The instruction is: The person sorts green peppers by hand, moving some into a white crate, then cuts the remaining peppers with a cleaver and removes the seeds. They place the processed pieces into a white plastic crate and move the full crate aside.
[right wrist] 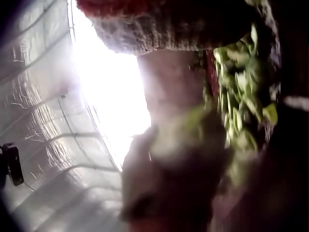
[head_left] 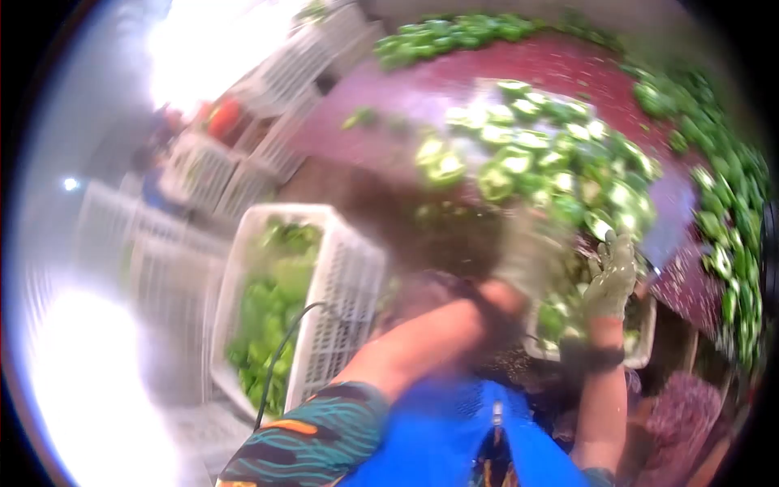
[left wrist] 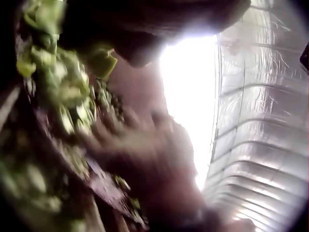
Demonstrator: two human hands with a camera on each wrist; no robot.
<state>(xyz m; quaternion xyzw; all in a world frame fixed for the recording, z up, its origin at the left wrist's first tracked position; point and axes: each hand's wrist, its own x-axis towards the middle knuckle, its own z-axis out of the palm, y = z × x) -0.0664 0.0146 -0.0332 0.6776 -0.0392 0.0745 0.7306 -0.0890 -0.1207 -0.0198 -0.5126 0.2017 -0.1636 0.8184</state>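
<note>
My gloved left hand (head_left: 535,252) is blurred in the head view, over the near edge of a pile of green peppers (head_left: 519,158). In the right wrist view that left hand (right wrist: 169,188) holds a green pepper (right wrist: 190,128), smeared by motion. The pepper (left wrist: 104,63) also shows at the fingers in the left wrist view. Beside it my gloved right hand (head_left: 613,276) has its fingers stretched out toward the pile and holds nothing visible. Below both hands stands a pale basket (head_left: 649,333) with pepper pieces inside, partly hidden by the arms.
A white crate (head_left: 316,213) of green peppers stands at my left, with a dark cable across it. More white crates (head_left: 288,73) are stacked at the back left. Peppers (head_left: 726,187) line the far and right edges of the red table (head_left: 438,89).
</note>
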